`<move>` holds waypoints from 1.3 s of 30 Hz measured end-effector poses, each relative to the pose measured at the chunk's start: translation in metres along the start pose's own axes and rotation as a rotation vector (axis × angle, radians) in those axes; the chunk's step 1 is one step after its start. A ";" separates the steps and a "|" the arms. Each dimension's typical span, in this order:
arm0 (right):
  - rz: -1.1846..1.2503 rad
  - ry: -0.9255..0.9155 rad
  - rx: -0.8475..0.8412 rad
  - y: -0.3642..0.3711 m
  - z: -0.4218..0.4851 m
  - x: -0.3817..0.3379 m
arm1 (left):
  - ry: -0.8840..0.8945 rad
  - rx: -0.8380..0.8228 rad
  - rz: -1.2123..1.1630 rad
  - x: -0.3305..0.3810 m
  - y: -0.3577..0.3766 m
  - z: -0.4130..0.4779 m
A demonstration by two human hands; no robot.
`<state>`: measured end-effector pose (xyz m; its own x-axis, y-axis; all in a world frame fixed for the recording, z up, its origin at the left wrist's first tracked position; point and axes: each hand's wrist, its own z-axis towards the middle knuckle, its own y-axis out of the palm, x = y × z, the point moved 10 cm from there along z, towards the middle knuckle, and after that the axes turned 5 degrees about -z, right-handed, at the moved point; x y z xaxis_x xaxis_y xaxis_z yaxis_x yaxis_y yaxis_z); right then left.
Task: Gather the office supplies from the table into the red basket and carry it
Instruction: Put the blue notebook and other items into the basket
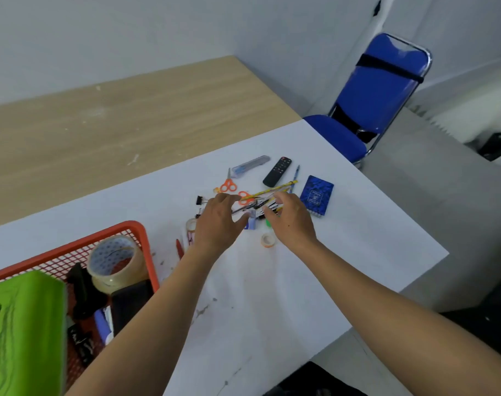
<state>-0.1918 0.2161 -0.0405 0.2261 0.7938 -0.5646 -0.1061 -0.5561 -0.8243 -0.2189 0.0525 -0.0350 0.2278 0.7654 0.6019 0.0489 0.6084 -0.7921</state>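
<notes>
Stretches both bare forearms forward over the white table (272, 295), out to the right of the red basket (72, 244). Holds the left hand (219, 221) palm-down with fingers loosely bent and thumb spread, fingertips touching the pile of pens and pencils (252, 205). Hooks the right hand (292, 221) over the pile's other end, fingers curled, thumb underneath; cannot tell whether that makes a real grasp. Leaves the pile as a crossed tangle of dark barrels and yellow pencils, right of the basket and farther away. Keeps orange scissors (228, 184), a black remote (277, 171) and a blue notebook (316, 195) scattered beyond the pile. Carries a big clear tape roll (115, 264) and a green box (23, 324) inside the basket.
</notes>
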 end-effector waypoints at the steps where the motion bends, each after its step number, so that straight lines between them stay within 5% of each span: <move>1: -0.012 0.018 0.003 -0.003 0.005 0.011 | 0.007 -0.012 -0.006 0.004 0.008 0.004; 9: -0.197 0.102 -0.037 -0.009 0.040 0.074 | 0.011 -0.091 -0.043 0.018 0.054 0.031; 22: -0.687 -0.049 -0.240 0.027 0.075 0.131 | 0.037 -0.155 -0.044 0.030 0.106 0.044; 31: -0.786 -0.282 0.010 0.004 0.077 0.100 | 0.013 -0.137 -0.043 0.020 0.097 0.036; 39: -0.640 -0.277 0.190 -0.039 0.072 0.066 | 0.037 -0.087 -0.076 0.028 0.071 0.032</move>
<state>-0.2419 0.3080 -0.0486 0.0496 0.9968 0.0620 -0.2075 0.0710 -0.9756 -0.2403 0.1238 -0.0714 0.2554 0.7083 0.6581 0.1517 0.6429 -0.7508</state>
